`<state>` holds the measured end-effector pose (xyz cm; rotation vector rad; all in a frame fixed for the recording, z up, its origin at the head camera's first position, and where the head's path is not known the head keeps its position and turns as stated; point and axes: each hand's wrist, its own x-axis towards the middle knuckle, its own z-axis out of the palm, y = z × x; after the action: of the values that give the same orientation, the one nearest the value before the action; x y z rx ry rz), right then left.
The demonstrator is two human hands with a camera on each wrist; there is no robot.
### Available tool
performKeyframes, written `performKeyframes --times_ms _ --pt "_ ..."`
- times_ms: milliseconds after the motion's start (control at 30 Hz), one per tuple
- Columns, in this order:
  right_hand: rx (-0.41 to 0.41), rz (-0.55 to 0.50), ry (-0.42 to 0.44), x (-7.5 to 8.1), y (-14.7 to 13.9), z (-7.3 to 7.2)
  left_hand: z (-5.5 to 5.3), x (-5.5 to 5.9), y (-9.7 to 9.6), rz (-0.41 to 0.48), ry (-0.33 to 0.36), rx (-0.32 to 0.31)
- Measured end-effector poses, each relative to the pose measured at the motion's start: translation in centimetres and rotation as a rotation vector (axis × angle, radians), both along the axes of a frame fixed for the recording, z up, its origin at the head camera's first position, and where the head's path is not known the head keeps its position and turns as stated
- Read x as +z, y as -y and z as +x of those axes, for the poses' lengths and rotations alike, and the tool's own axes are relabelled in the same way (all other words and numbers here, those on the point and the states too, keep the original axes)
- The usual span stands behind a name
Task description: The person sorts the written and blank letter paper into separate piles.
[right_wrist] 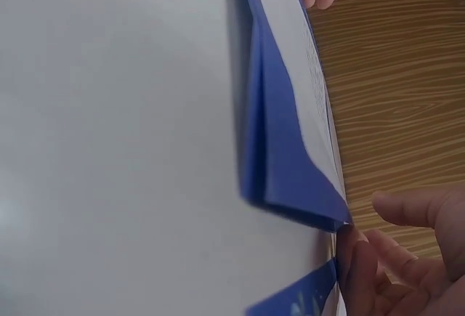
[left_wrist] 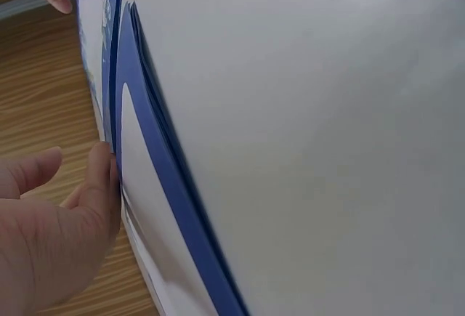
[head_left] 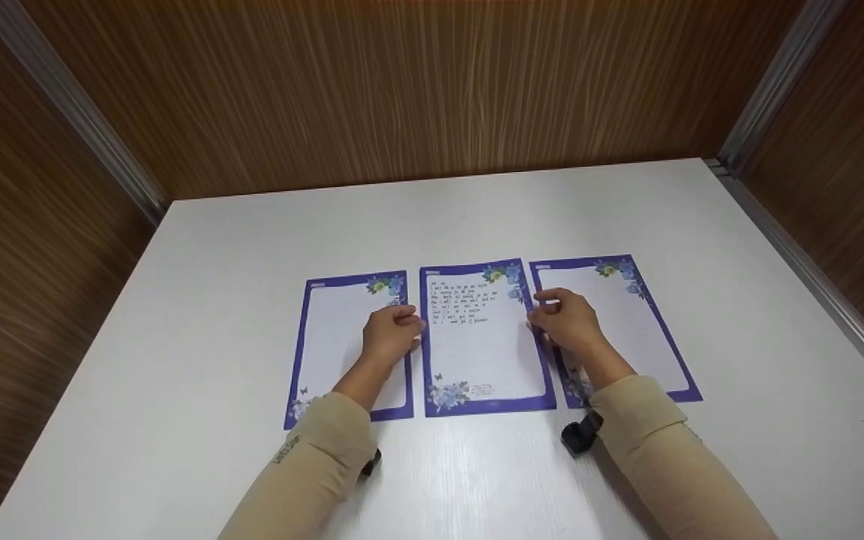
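Note:
Three portrait sheets of letter paper with purple-blue borders and blue flowers lie side by side. The middle sheet (head_left: 477,360) carries several lines of handwriting near its top; the left sheet (head_left: 334,322) and right sheet (head_left: 627,330) show no handwriting. My left hand (head_left: 392,335) reaches over the left sheet, fingertips at the left edge of the middle one, thumb held apart. Over the right sheet, my right hand (head_left: 571,322) has its fingertips at the middle sheet's right edge, thumb also apart. Layered border edges (right_wrist: 280,127) show in the right wrist view.
The papers lie on a white table (head_left: 214,300). Brown wood-grain panels (head_left: 402,90) stand behind it and along both sides. A black device (head_left: 580,435) hangs under the right cuff.

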<state>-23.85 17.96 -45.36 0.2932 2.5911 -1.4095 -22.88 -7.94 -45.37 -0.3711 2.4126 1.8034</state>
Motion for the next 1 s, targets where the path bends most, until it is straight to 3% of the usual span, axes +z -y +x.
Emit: performKeyframes --times_ms 200,533,1000 --pt "-0.005 0.028 -0.025 0.0 0.0 0.0 0.1 0.0 0.2 0.018 0.001 -0.002" --pt "-0.017 -0.026 -0.071 0.0 0.9 0.0 -0.2 0.0 1.0 0.025 -0.031 0.008" --pt "-0.042 -0.136 -0.101 0.2 4.5 -0.2 -0.5 0.0 4.8 0.074 -0.086 0.045"
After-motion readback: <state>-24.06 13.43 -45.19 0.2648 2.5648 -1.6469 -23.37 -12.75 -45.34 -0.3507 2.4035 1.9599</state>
